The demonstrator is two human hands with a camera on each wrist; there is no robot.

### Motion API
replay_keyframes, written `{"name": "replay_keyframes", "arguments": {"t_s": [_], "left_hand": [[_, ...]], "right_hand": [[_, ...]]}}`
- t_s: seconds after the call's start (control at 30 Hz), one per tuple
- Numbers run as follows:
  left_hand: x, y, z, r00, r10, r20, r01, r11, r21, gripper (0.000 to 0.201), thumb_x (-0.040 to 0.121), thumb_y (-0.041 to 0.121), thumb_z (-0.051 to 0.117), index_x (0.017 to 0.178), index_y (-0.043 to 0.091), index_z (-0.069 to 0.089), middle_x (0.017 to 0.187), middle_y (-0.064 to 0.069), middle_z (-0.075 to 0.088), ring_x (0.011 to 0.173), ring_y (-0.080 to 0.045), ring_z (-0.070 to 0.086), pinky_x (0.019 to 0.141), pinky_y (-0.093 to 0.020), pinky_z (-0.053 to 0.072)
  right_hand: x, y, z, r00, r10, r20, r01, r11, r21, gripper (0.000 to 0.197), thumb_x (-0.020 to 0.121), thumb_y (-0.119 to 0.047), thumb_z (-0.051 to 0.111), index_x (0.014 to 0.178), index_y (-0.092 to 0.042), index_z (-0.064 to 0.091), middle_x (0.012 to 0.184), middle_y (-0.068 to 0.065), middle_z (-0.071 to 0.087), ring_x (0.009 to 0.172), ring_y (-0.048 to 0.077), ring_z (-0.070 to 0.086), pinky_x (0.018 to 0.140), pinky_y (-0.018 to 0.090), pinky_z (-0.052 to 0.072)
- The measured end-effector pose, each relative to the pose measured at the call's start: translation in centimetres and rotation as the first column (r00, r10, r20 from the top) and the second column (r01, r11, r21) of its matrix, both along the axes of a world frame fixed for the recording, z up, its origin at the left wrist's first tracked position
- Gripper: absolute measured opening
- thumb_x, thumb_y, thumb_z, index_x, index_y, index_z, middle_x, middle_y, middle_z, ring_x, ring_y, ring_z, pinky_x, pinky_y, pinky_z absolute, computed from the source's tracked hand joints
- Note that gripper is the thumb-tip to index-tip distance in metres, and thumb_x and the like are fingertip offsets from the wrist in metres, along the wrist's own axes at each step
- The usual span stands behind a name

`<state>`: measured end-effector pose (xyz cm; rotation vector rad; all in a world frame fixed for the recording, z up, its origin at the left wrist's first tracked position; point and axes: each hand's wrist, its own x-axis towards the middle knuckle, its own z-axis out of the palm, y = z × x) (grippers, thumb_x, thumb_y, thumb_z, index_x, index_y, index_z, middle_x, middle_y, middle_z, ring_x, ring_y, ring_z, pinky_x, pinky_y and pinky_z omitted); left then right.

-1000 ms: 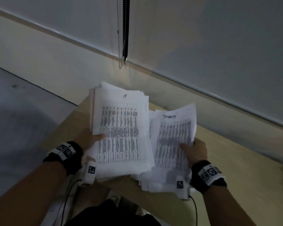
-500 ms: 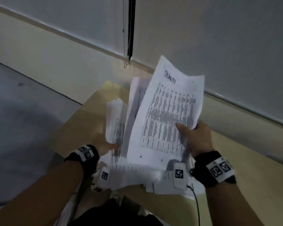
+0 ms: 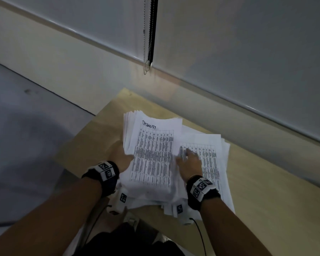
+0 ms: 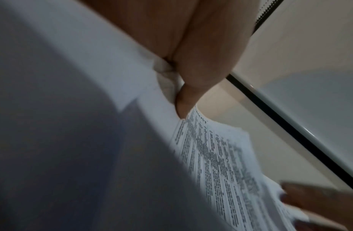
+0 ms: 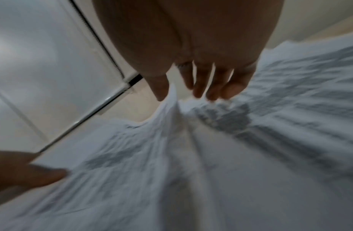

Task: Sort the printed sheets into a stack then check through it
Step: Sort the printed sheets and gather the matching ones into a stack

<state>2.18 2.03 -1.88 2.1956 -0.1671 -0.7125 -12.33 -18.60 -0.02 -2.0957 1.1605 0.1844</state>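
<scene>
**Ana:** Down comes that handwritten-header sheet point(image 3: 153, 154). Half a second ago the right hand had it raised upright over the desk; now it lies flat on top of the left stack point(image 3: 131, 130), and the right hand has let go of it.

**Ben:** And the left hand point(image 3: 121, 157)?

**Ana:** It sits at the left edge of that stack, wrist at the near corner. From the left wrist view the thumb point(image 4: 188, 100) presses down on the paper edge and the sheets buckle beneath it, so it grips the stack from the side. A second ago it held the same pile, then topped by a different sheet.

**Ben:** Where is the right hand point(image 3: 189, 163) now?

**Ana:** Between the two piles, fingers spread and straight, tips touching the printed table on the right pile point(image 3: 211, 159). The wrist camera is heavily blurred, but the fingers point(image 5: 201, 81) show apart from one another, pointing down onto the paper, nothing pinched.

**Ben:** How do the papers lie?

**Ana:** Both piles rest on the light wooden desk point(image 3: 266, 191), touching and overlapping in the middle. The left stack is thicker, its far edges fanned. The right pile is looser, with sheets poking over the near desk edge.

**Ben:** Background?

**Ana:** A beaded blind chain point(image 3: 146, 52) hangs against the wall beyond the desk.
</scene>
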Motion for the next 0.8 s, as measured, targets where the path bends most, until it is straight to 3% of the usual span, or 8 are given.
{"name": "replay_keyframes", "arguments": {"t_s": [0.1,0.2,0.33,0.43,0.5,0.57,0.67,0.8], "left_hand": [[0.9,0.5,-1.1,1.000,-0.007,-0.016,0.007,1.000,0.026,0.045,0.081,0.017,0.070,0.124,0.014,0.055,0.121,-0.006,0.065,0.108,-0.028,0.064,0.094,-0.043,0.053],[1.5,1.0,-1.7,0.999,-0.008,-0.039,0.009,0.999,0.032,0.056,0.082,0.021,0.070,0.134,0.014,0.049,0.132,-0.008,0.061,0.118,-0.031,0.060,0.102,-0.049,0.048],[1.8,1.1,-2.2,0.999,0.024,-0.046,-0.021,0.997,0.074,0.065,0.086,0.022,0.068,0.144,0.012,0.039,0.145,-0.011,0.051,0.129,-0.032,0.051,0.110,-0.049,0.040],[1.6,1.0,-2.1,0.999,0.026,-0.045,-0.022,0.997,0.076,0.056,0.089,0.014,0.067,0.140,0.009,0.044,0.138,-0.010,0.056,0.123,-0.032,0.055,0.105,-0.041,0.043],[1.8,1.1,-2.0,0.998,0.033,-0.054,-0.028,0.996,0.085,0.059,0.090,0.016,0.067,0.142,0.008,0.042,0.141,-0.010,0.052,0.128,-0.033,0.052,0.108,-0.042,0.041],[2.0,1.3,-1.9,0.998,0.034,-0.060,-0.029,0.996,0.089,0.064,0.088,0.021,0.068,0.144,0.010,0.040,0.146,-0.011,0.050,0.131,-0.034,0.050,0.110,-0.048,0.040],[2.3,1.7,-2.0,0.997,0.040,-0.070,-0.033,0.995,0.089,0.068,0.085,0.025,0.069,0.145,0.011,0.039,0.147,-0.012,0.050,0.132,-0.034,0.050,0.110,-0.051,0.040],[2.4,1.9,-1.8,0.997,0.047,-0.065,-0.040,0.994,0.105,0.062,0.086,0.021,0.070,0.141,0.008,0.043,0.141,-0.013,0.054,0.126,-0.035,0.054,0.108,-0.049,0.043]], "right_hand": [[-4.2,-4.0,-0.4,0.936,-0.289,-0.203,0.242,0.944,-0.224,0.086,0.081,-0.054,0.065,0.149,-0.014,0.028,0.152,0.011,0.029,0.136,0.037,0.031,0.108,0.054,0.034],[-7.1,-5.9,-1.2,0.897,-0.347,-0.273,0.322,0.937,-0.135,0.103,0.076,-0.060,0.070,0.152,-0.014,0.019,0.153,0.011,0.024,0.137,0.038,0.026,0.108,0.057,0.033],[-7.6,-5.2,-2.3,0.944,-0.282,-0.171,0.262,0.956,-0.132,0.087,0.085,-0.041,0.068,0.149,-0.004,0.022,0.146,0.020,0.034,0.130,0.043,0.041,0.107,0.053,0.039],[-7.4,-4.7,-2.4,0.915,-0.385,-0.125,0.377,0.923,-0.084,0.085,0.084,-0.039,0.071,0.146,-0.002,0.028,0.143,0.021,0.038,0.123,0.045,0.050,0.103,0.050,0.043],[-7.1,-4.5,-2.3,0.891,-0.435,-0.133,0.432,0.900,-0.049,0.084,0.081,-0.040,0.074,0.143,-0.001,0.033,0.141,0.021,0.041,0.118,0.044,0.054,0.099,0.048,0.047],[-6.8,-4.4,-2.3,0.866,-0.483,-0.130,0.486,0.874,-0.007,0.074,0.081,-0.037,0.076,0.133,0.002,0.041,0.132,0.023,0.051,0.111,0.041,0.059,0.087,0.040,0.050],[-6.6,-4.3,-2.4,0.853,-0.506,-0.127,0.517,0.852,0.079,0.057,0.081,-0.032,0.077,0.119,0.005,0.056,0.113,0.023,0.066,0.088,0.034,0.064,0.069,0.031,0.048],[-6.6,-3.9,-2.6,0.866,-0.492,-0.088,0.498,0.864,0.077,0.042,0.081,-0.026,0.076,0.108,0.004,0.065,0.097,0.017,0.070,0.084,0.033,0.068,0.071,0.031,0.052]]}}
